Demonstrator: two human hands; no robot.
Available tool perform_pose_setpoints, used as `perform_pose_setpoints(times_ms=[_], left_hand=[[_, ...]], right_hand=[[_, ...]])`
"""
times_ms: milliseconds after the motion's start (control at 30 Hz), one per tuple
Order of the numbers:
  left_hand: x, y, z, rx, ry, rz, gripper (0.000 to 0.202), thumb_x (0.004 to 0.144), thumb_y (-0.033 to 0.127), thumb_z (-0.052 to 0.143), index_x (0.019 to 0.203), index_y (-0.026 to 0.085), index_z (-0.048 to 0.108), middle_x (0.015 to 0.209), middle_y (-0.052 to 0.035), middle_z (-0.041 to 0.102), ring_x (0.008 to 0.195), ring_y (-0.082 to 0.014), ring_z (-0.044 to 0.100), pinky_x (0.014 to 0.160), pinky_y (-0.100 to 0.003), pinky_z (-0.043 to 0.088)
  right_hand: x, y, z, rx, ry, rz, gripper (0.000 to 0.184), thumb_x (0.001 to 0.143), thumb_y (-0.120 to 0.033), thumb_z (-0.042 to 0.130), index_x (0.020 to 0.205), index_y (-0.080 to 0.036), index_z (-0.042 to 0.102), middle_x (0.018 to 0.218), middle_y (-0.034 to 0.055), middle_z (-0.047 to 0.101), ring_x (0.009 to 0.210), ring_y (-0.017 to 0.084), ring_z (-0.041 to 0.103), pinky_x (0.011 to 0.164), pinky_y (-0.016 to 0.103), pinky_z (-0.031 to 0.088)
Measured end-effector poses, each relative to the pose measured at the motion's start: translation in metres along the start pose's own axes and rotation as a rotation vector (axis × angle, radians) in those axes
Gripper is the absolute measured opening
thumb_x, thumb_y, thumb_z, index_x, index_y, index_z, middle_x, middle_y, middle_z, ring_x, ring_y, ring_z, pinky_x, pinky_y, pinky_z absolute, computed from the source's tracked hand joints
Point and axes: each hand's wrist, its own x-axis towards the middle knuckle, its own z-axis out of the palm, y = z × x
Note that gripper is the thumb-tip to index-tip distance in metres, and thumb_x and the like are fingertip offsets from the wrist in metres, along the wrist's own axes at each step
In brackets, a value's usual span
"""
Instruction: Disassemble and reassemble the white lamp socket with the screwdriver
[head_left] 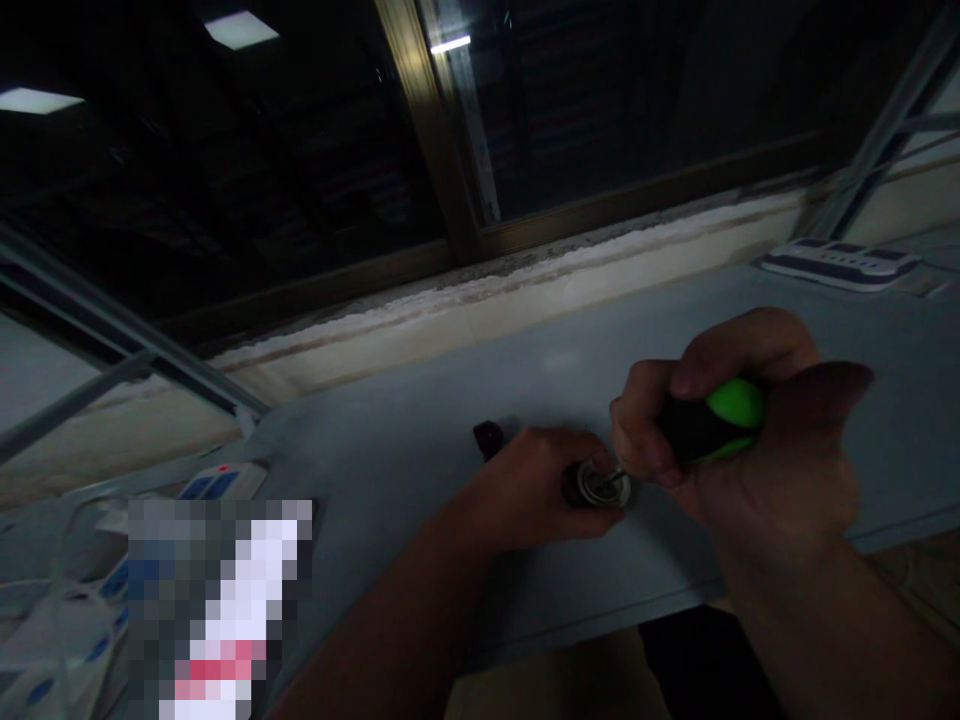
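The right hand (780, 480) is closed in a full grip around a screwdriver with a black-and-green handle (712, 420), its tip set against the face of a round metal fitting (604, 485). The left hand (525, 480) pinches that fitting between fingers and thumb, over a grey table (420, 400). A dark red object (488, 438) lies just beyond the left hand; a power strip (840, 263) sits at far right.
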Motion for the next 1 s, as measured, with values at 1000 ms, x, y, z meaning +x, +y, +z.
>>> perform_pose_setpoints(times_ms=[1000], left_hand=[[0.001,-0.002,-0.004,0.071,-0.008,0.163,0.011,0.085,0.023,0.069,0.089,0.015,0.075,0.097,-0.0077,0.074,0.089,-0.0173,0.069,0.084,-0.028,0.053]], right_hand=[[0.004,-0.014,0.006,-0.025,0.233,-0.062,0.038,0.096,-0.056,0.055,0.076,-0.025,0.064,0.053,-0.0039,0.042,0.037,0.012,0.047,0.032,0.027,0.028]])
